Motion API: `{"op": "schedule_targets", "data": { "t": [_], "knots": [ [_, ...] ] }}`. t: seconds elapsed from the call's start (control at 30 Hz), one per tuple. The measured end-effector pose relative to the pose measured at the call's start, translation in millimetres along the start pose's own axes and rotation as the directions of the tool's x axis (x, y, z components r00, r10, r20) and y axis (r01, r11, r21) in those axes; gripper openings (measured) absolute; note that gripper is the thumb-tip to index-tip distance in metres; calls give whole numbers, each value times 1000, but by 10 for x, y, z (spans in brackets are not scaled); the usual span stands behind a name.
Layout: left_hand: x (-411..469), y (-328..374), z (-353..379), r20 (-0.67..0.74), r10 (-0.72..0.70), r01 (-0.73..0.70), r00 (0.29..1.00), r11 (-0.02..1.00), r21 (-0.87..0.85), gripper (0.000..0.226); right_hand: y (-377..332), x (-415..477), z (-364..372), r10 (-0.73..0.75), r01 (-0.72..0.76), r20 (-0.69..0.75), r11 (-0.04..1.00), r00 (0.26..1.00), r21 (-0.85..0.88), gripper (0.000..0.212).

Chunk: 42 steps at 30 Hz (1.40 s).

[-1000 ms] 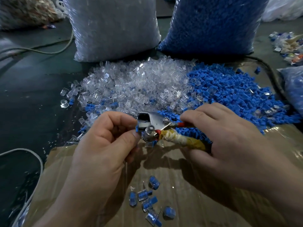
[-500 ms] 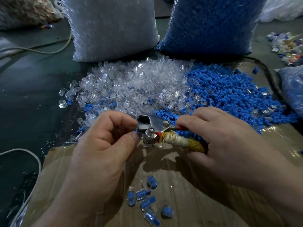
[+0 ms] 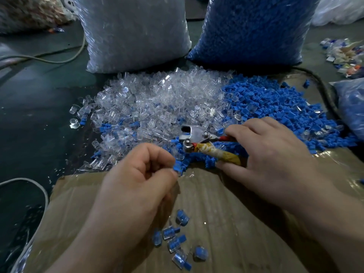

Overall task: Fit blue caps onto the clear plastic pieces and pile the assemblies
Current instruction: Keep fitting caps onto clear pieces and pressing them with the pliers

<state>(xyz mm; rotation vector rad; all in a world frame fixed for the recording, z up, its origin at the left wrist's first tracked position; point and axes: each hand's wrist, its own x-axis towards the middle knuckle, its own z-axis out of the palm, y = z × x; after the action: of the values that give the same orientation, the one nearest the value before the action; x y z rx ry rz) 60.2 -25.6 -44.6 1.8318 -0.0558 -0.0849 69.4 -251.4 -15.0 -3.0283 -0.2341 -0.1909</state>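
Two stuffed sacks stand at the back, touching side by side: a clear sack point(image 3: 134, 32) on the left and a blue sack point(image 3: 252, 30) on the right. In front of them a sheet of cardboard point(image 3: 226, 219) lies flat. Along its far edge spread two heaps that meet in the middle, the clear pieces point(image 3: 153, 101) to the left and the blue caps point(image 3: 275, 107) to the right, with a few strays mixed across the seam.

The left hand point(image 3: 134, 186) hovers over the cardboard's near-left part, fingers curled tight against the thumb. A blue bit shows right at the fingertips, but whether it is pinched or merely lies behind them cannot be told. The right hand point(image 3: 275, 156) grips the pliers point(image 3: 197, 138) by the handles – forefinger over the red one, thumb under the tape-wrapped one – with the metal head lying on the heaps' seam.

Near the bottom edge, between the forearms, the finished assemblies point(image 3: 173, 237) lie in a small loose cluster on the cardboard.
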Motion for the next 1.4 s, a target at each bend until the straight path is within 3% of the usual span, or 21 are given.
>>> {"op": "schedule_targets", "data": {
  "t": [0.2,0.37,0.47,0.67,0.83,1.03,1.2,1.3,1.4],
  "knots": [
    [-49,52,50,-15,40,-38,999,993,113,19,-69,33,-34,-12,12,25,1000,1000,20,66],
    [-79,78,100,-19,72,-70,997,994,89,8,-359,-70,-37,-237,251,-149,964,960,85,36],
    [-94,106,86,-7,155,-153,988,981,122,19,-431,-110,0,-311,330,-160,938,937,108,33],
    [-130,143,66,-31,275,-258,961,932,253,22,-467,-161,-22,-271,306,-210,939,939,159,30],
    [-155,196,49,10,347,-340,938,911,233,19,-478,-173,-30,-281,312,-197,938,939,149,30],
    [-158,215,18,27,321,-321,947,940,116,21,-458,-178,-33,-280,293,-85,924,956,246,35],
    [-92,192,16,14,293,-285,956,913,293,39,-514,-208,-49,-293,329,-166,907,942,265,30],
    [-103,198,16,60,293,-298,954,917,263,44,-542,-231,-52,-292,330,-169,902,941,279,29],
    [-108,263,40,90,331,-343,939,901,267,36,-568,-248,-89,-256,288,-139,903,957,318,29]
  ]
}}
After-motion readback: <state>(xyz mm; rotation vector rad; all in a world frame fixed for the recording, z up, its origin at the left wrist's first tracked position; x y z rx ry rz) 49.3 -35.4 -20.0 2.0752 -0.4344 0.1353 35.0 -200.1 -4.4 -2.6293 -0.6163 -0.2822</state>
